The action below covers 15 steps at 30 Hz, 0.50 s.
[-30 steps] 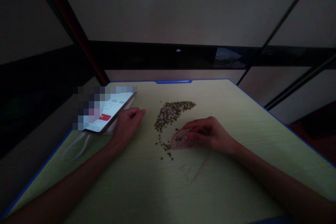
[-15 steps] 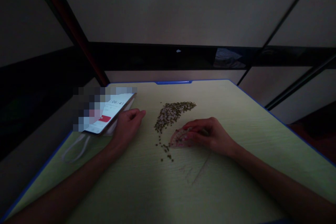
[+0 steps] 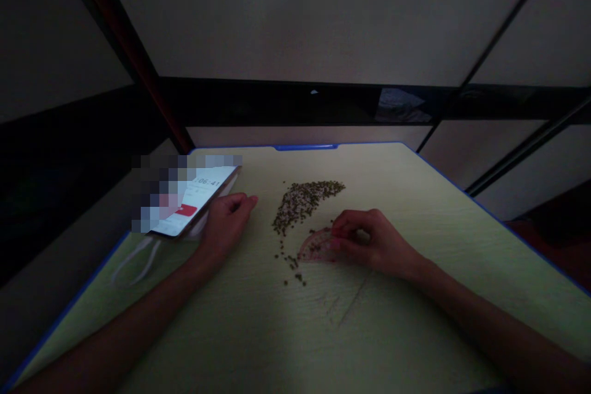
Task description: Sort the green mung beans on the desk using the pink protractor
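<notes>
My right hand point(image 3: 364, 237) is over a pinkish half-round shape point(image 3: 316, 246) on the table. Thumb and fingertips are pinched together at its right part; whatever lies between them is too small to make out. Several dark grains sit on that shape, and I cannot tell if it is drawn or a flat piece. Beyond it spreads a curved heap of small brownish grains point(image 3: 302, 200), with stray ones point(image 3: 292, 261) trailing toward me. My left hand point(image 3: 229, 218) rests closed beside the phone point(image 3: 194, 197), fingers curled and their inside hidden.
The pale wood-patterned table point(image 3: 258, 332) has a blue edge. A white cord loop point(image 3: 138, 268) lies at the left by the phone. Thin reddish lines point(image 3: 355, 298) mark the tabletop near my right wrist. Behind stands a panelled cabinet point(image 3: 295, 18) with a dark strip.
My right hand's fingers have lifted and drawn slightly right, showing more of the pinkish shape and the grains on it. My left hand stays closed by the phone.
</notes>
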### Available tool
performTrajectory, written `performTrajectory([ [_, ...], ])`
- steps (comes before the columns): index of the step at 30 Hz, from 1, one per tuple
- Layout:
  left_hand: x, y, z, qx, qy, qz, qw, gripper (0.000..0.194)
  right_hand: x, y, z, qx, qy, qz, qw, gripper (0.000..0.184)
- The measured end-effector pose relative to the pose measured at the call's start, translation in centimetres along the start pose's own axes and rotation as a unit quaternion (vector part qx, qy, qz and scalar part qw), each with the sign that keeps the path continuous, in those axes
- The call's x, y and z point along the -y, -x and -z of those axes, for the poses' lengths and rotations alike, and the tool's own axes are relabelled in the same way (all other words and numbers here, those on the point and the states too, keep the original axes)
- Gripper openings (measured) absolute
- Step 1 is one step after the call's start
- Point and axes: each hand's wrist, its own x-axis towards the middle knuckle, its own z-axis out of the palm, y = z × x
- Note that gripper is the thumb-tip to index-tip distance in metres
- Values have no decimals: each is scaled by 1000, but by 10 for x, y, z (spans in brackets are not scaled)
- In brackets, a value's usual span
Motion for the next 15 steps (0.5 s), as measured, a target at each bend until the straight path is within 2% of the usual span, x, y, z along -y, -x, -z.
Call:
performTrajectory([
  [6,-1,1,0,-2,5,0,1000,34,1,-2,-7,-10,-38,-30,999,4],
  [15,2,-1,0,0,9,1,1000,35,-1,-4,-7,-16,-107,-120,987,11],
])
